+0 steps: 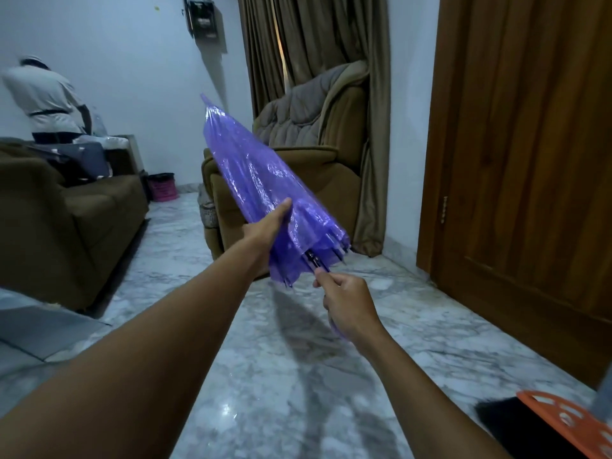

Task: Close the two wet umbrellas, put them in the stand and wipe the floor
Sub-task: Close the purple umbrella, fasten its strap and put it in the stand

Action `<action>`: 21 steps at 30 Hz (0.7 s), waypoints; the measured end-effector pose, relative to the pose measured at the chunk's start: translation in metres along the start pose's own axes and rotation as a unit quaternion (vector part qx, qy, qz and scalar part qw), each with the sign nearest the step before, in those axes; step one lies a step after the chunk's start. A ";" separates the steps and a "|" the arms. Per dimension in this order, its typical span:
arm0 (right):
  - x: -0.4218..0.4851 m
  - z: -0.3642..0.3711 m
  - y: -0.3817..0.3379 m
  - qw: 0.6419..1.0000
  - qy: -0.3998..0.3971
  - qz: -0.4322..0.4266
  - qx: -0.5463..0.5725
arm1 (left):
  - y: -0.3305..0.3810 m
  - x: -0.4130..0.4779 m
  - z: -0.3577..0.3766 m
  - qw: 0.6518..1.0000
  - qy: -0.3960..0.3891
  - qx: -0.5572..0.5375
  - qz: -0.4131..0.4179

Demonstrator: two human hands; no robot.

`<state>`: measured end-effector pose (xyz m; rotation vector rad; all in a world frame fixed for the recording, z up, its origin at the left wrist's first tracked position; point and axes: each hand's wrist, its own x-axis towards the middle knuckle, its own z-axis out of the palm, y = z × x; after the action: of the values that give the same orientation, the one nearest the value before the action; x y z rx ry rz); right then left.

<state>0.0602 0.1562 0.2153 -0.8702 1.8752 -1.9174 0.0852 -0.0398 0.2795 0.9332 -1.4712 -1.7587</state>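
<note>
Holding a purple umbrella (251, 173) up in the air, a person stretches both arms out in front. The umbrella is folded down, not spread wide, and its cloth hangs loose and crinkly. Its tip points up and to the left, and its bottom end points back at the person. The left hand (268, 226) grips the cloth near the bottom edge, with the thumb on top and the fingers wrapped under. The right hand (347, 303) is just below the cloth, with its fingers curled tight round the stick and handle. A bit of purple handle peeks out under that hand. The umbrella is above the floor (281, 376) and does not touch it. The floor is shiny grey and white stone, and the umbrella's shadow falls on it. Behind the umbrella is a brown armchair (331, 167) with a grey blanket (298, 114) on it. A brown sofa (66, 220) is on the left, and a small pink bin (162, 187) stands past it by the wall. A wooden door (530, 160) is on the right. An orange thing with holes (563, 415) shows in the bottom right corner. Far back on the left, another person (43, 97) bends over, blurry
</note>
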 end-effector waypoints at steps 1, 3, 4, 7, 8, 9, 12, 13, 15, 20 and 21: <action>-0.001 0.000 0.000 1.000 -0.006 -0.002 0.001 | 0.002 -0.005 0.003 1.000 -0.007 -0.013 0.001; -0.001 -0.001 0.001 1.000 -0.014 -0.002 0.001 | 0.013 -0.040 0.013 0.999 -0.003 -0.030 0.012; -0.001 -0.002 0.002 1.000 -0.017 -0.002 -0.001 | 0.014 -0.047 0.016 0.999 0.001 -0.035 0.015; -0.002 -0.005 0.008 1.000 -0.019 0.001 -0.012 | 0.011 -0.047 0.021 0.999 0.004 -0.036 0.027; -0.001 -0.005 0.011 1.000 -0.020 0.003 -0.012 | 0.009 -0.046 0.021 0.999 0.007 -0.029 0.030; 0.000 -0.005 0.014 1.000 -0.024 0.005 -0.010 | 0.006 -0.045 0.021 0.999 0.007 -0.023 0.032; 0.003 -0.006 0.023 0.999 -0.040 0.009 0.000 | -0.001 -0.041 0.019 0.999 0.004 -0.031 0.041; 0.004 -0.006 0.025 0.999 -0.048 0.011 -0.003 | -0.002 -0.041 0.018 0.998 0.002 -0.034 0.043; 0.006 -0.008 0.029 0.997 -0.068 0.022 -0.018 | -0.005 -0.039 0.016 0.998 -0.001 -0.041 0.046; 0.008 -0.024 0.031 0.994 -0.056 0.088 -0.013 | -0.008 -0.038 0.015 0.996 -0.029 -0.053 0.062; 0.010 -0.029 0.027 0.996 0.009 0.075 -0.051 | -0.008 -0.039 0.015 0.996 -0.034 -0.058 0.066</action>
<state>0.0296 0.1710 0.1918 -0.7210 2.0041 -1.7591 0.0927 0.0019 0.2775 0.7076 -1.4222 -1.7726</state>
